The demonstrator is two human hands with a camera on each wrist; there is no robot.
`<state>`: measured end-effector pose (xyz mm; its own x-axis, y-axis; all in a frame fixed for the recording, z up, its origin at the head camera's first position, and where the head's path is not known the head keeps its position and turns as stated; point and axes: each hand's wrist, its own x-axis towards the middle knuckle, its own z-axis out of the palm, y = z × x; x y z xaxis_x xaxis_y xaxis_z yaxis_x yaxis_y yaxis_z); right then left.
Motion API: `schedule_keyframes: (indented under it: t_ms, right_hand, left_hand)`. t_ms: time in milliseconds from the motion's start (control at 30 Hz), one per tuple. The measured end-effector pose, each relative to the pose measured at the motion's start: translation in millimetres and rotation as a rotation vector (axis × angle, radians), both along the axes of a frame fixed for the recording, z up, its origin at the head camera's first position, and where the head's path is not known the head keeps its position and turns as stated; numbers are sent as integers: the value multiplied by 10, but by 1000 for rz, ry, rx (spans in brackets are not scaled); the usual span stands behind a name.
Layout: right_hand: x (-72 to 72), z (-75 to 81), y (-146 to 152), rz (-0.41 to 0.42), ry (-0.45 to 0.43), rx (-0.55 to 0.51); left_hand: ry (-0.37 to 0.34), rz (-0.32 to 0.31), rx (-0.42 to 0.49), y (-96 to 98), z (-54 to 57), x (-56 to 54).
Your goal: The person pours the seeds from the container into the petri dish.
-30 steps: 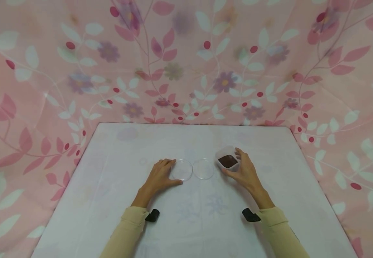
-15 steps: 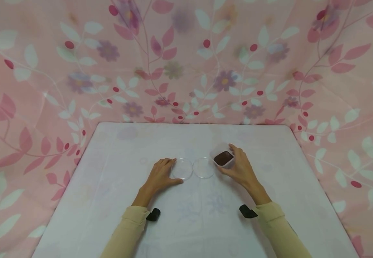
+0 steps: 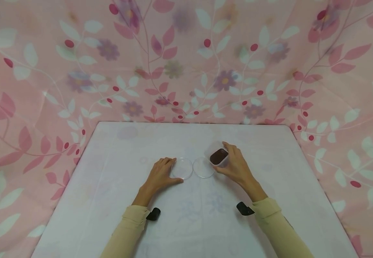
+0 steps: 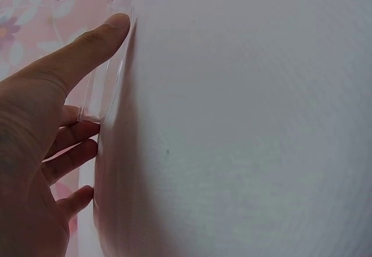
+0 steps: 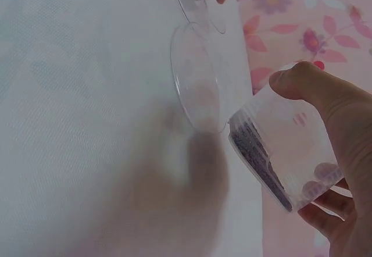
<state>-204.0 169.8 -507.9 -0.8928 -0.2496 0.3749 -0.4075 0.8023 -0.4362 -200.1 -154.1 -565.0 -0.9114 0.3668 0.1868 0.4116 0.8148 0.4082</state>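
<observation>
My left hand grips a clear round petri dish at its left side, thumb at the near rim and fingers at the far rim. A second clear round dish lies right beside it on the table. My right hand holds a translucent plastic container between thumb and fingers. Dark brown, soil-like material fills part of the container. In the right wrist view the container is tilted, its lower corner close to the second dish's edge. In the left wrist view the left thumb presses against the dish's side.
A white cloth covers the table. Pink floral fabric hangs behind it and at both sides. A black wrist camera sits at the left sleeve and another camera at the right sleeve.
My right hand has moved left with the container, which now overlaps the second dish in the head view and is turned more. The left hand and both dishes have stayed in place.
</observation>
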Motion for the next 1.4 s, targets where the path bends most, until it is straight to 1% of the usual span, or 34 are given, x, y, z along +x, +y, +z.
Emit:
schedule_keyframes:
  t_ms: [333,667,867,967,1100,1233,1400]
  right_hand:
    - [-33,9,-116,31,-38,21]
    - [-47,31,-265,86,13,90]
    - [-52,47,-345,118,16,139]
    - [-44,59,-381,130,12,160]
    - [-27,73,-418,131,14,183]
    - [-15,90,-450,125,17,198]
    - [-10,110,-493,133,17,224]
  left_hand:
    - [-11,-1,-7,1,-2,1]
    - [7,-3,-6,-2,4,6]
    - [9,0,-15,4,11,4]
    - [9,-4,-2,11,21,5]
    - [-15,-14,18,27,26,0]
    - [-52,-24,19,52,27,-17]
    - [-58,-22,13,79,38,-35]
